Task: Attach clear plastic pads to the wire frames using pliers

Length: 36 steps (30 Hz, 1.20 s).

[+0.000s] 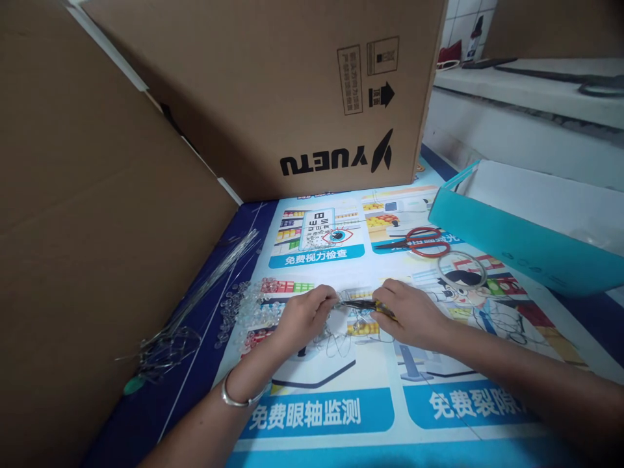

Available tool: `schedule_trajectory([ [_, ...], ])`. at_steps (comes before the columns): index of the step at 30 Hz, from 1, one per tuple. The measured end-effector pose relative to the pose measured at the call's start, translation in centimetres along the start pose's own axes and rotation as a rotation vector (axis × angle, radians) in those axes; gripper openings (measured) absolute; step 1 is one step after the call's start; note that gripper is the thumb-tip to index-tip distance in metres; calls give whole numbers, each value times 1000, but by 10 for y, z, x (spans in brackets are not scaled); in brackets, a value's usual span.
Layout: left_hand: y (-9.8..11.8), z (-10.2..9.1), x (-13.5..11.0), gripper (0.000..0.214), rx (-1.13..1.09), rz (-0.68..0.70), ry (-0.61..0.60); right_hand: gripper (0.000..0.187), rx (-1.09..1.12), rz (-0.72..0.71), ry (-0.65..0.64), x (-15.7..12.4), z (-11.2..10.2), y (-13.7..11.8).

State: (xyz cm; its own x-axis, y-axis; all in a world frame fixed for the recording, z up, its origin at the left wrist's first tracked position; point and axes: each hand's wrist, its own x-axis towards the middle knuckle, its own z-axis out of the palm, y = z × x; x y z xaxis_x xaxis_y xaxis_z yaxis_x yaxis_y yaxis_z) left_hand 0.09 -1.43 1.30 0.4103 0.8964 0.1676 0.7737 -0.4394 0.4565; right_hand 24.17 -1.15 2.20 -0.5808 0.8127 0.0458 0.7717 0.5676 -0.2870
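My right hand (409, 313) is closed around pliers (359, 304) with dark jaws and yellow-and-black handles. The jaws point left and meet the fingertips of my left hand (307, 313), which are pinched together. What they pinch is too small to make out. Under and between my hands lie thin, bent wire pieces (338, 343). Many clear beads (251, 311) are spread on the printed sheet just left of my left hand. A silver bangle (238, 395) circles my left wrist.
Red-handled scissors (429, 242) and a ring-shaped coil (462, 270) lie beyond my right hand. A bundle of thin wires (214, 276) rests at left. Large cardboard (263, 84) stands behind and left; a teal box (517, 237) is at right.
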Motion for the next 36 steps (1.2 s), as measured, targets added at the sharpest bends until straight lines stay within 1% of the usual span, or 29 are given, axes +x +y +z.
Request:
schedule_trajectory([
  [4, 0, 1, -1, 17, 39, 7, -7, 23, 15, 7, 8, -2, 0, 3],
  [11, -5, 2, -3, 17, 105, 113, 21, 23, 8, -10, 9, -3, 0, 7],
  [14, -9, 2, -3, 16, 124, 204, 34, 24, -3, -23, 7, -4, 1, 6],
  [19, -18, -1, -2, 22, 152, 429, 45, 24, -14, -47, 31, -4, 3, 9],
  [22, -20, -4, -1, 24, 215, 496, 64, 24, -30, -72, 54, -2, 5, 11],
  [28, -16, -4, -2, 19, 406, 514, 40, 22, -123, -139, 69, 4, 2, 11],
  [36, -14, -4, -3, 18, 475, 516, 7, 20, -181, -196, 61, 5, -4, 9],
])
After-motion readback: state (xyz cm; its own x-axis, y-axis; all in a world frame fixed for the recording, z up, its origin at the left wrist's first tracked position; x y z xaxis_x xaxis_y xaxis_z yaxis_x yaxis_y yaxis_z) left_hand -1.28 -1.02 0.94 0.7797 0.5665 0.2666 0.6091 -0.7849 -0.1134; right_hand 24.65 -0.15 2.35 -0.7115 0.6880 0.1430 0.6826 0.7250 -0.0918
